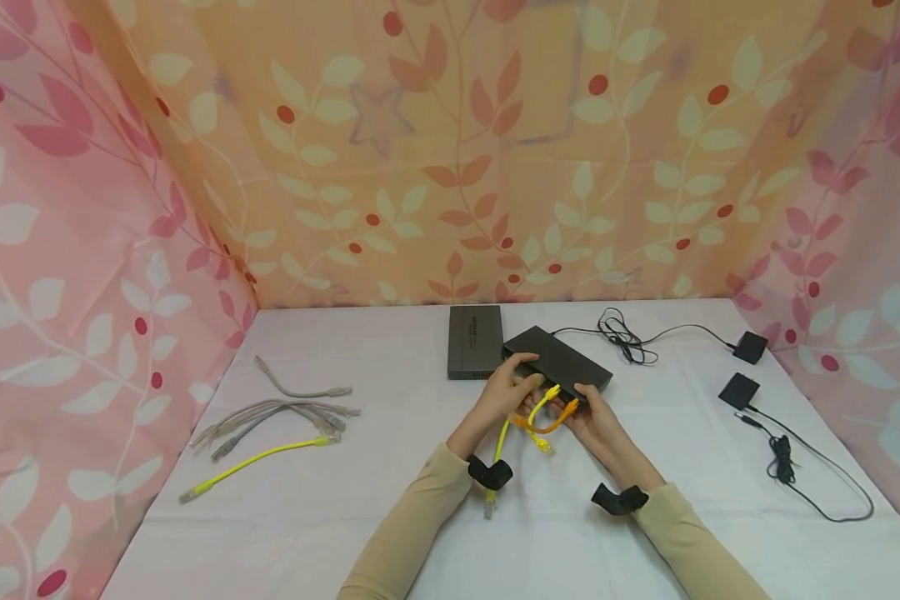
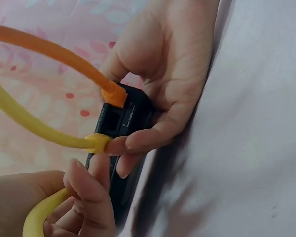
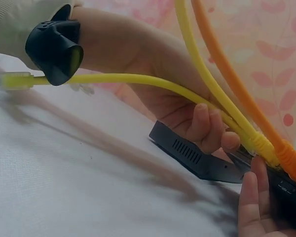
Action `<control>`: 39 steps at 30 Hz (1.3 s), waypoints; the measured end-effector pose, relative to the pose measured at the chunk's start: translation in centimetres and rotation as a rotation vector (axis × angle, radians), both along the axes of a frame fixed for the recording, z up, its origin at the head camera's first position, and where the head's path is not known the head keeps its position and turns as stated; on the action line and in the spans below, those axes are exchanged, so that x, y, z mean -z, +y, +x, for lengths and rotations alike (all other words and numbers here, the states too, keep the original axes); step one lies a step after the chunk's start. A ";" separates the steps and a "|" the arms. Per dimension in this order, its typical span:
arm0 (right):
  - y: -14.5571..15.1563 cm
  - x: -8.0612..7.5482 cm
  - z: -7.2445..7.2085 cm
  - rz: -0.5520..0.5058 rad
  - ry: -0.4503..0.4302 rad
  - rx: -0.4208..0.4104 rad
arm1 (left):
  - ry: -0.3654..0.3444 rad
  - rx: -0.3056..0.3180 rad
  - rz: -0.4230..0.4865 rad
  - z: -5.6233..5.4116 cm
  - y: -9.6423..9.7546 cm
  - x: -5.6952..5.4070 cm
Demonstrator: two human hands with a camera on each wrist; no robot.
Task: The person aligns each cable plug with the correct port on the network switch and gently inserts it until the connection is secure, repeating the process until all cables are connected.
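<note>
My right hand [image 1: 596, 421] grips a black network switch [image 1: 558, 358], thumb at its front edge and fingers underneath. An orange network cable [image 2: 54, 47] and a yellow network cable [image 2: 34, 121] are plugged into its port side, a dark port between their plugs. My left hand [image 1: 502, 392] is at the switch's left part and holds a second yellow network cable [image 3: 133, 79] in its curled fingers. That cable's clear plug [image 3: 15, 80] hangs free by the left wrist. Its other end is hidden among the fingers. Right fingertips [image 3: 259, 173] are close by the yellow plug in the port.
A second black box [image 1: 475, 342] lies behind the left hand, beside the switch. Several grey cables [image 1: 285, 408] and a yellow cable [image 1: 258, 457] lie at left. To the right are a power adapter [image 1: 750, 347], its cord running to the switch, and another adapter [image 1: 738, 390] with a bundled cord.
</note>
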State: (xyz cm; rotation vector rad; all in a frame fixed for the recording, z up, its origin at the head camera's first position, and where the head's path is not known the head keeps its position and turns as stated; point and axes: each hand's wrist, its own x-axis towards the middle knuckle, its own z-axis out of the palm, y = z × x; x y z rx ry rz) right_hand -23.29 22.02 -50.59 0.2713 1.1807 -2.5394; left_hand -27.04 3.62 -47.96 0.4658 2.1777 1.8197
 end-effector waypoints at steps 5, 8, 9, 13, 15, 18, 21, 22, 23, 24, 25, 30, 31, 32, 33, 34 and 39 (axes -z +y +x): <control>0.1 0.1 0.1 -0.030 -0.009 0.010 | 0.056 0.032 -0.060 0.0 0.0 -0.6; 0.3 0.1 0.1 -0.068 -0.009 0.010 | 0.076 0.012 -0.069 0.0 0.4 -0.9; 0.4 0.0 0.0 -0.081 -0.007 0.006 | 0.083 0.001 -0.066 -0.1 0.5 -1.0; 0.6 0.0 -0.1 -0.118 -0.001 -0.007 | 0.080 -0.030 -0.056 0.0 1.0 -1.4; 0.6 0.0 -0.1 -0.109 0.004 -0.008 | 0.071 -0.036 -0.051 0.0 1.1 -1.5; 0.6 0.0 -0.1 -0.092 0.004 -0.009 | 0.052 -0.046 -0.050 0.1 1.1 -1.5; 0.6 0.1 -0.1 -0.076 0.012 -0.020 | 0.041 -0.060 -0.045 0.2 1.1 -1.5; 0.6 0.1 -0.1 -0.075 0.011 -0.023 | 0.038 -0.065 -0.040 0.2 1.1 -1.5; 0.5 0.2 -0.1 -0.074 0.013 -0.027 | 0.035 -0.070 -0.036 0.2 1.0 -1.5; 0.5 0.2 -0.1 -0.080 0.013 -0.032 | 0.030 -0.075 -0.028 0.3 1.0 -1.4; 0.6 0.2 -0.1 -0.083 0.013 -0.036 | 0.027 -0.076 -0.022 0.3 1.0 -1.5; 0.6 0.2 -0.1 -0.106 0.007 -0.048 | 0.016 -0.076 -0.018 0.2 1.0 -1.2; 0.6 0.2 -0.1 -0.106 0.009 -0.050 | 0.015 -0.074 -0.018 0.1 0.9 -1.2; 0.7 0.2 -0.1 -0.109 0.014 -0.055 | 0.014 -0.071 -0.018 0.1 0.9 -1.2; 0.7 0.3 0.0 -0.114 0.019 -0.060 | 0.014 -0.067 -0.016 0.0 0.8 -1.1; 0.7 0.3 0.0 -0.122 0.024 -0.064 | 0.012 -0.061 -0.012 0.0 0.8 -1.1; 0.9 0.6 0.0 -0.170 0.073 -0.092 | 0.017 -0.041 -0.004 -0.2 0.7 -0.6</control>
